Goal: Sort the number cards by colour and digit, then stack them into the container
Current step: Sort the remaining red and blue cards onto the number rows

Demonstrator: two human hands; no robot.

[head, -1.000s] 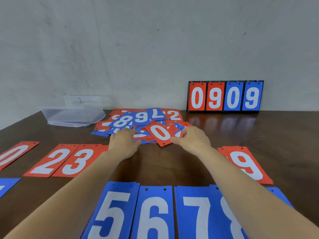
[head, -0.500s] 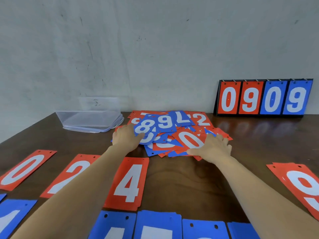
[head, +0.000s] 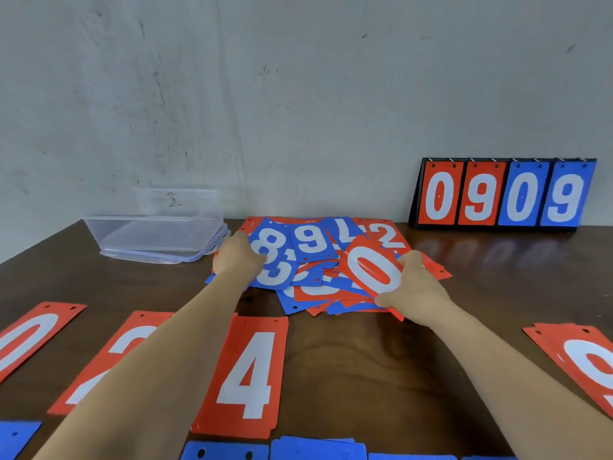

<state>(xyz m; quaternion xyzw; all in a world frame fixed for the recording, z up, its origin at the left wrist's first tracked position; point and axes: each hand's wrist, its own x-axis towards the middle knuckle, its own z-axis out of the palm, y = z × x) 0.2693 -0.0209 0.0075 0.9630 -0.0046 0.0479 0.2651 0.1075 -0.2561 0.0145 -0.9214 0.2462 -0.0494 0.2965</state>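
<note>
A loose pile of red and blue number cards (head: 318, 287) lies at the middle back of the dark table. My right hand (head: 414, 287) grips a red 0 card (head: 373, 270) by its right edge and tilts it up off the pile. My left hand (head: 237, 257) holds the left edge of a blue 8 card (head: 273, 257) on the pile. A clear plastic container (head: 156, 237) stands at the back left. Sorted red cards lie nearer: a 0 (head: 30, 336), a 2 (head: 129, 340), a 4 (head: 247, 376) and a 9 stack (head: 583, 360).
A flip scoreboard (head: 501, 194) showing 0909 stands against the grey wall at the back right. Blue cards (head: 315, 451) line the near edge of the table. Bare wood (head: 381, 376) shows between the pile and the near row.
My right hand has taken hold of the red 0 card and lifted it up from the pile. My left hand has closed on the blue 8. The view shifted left.
</note>
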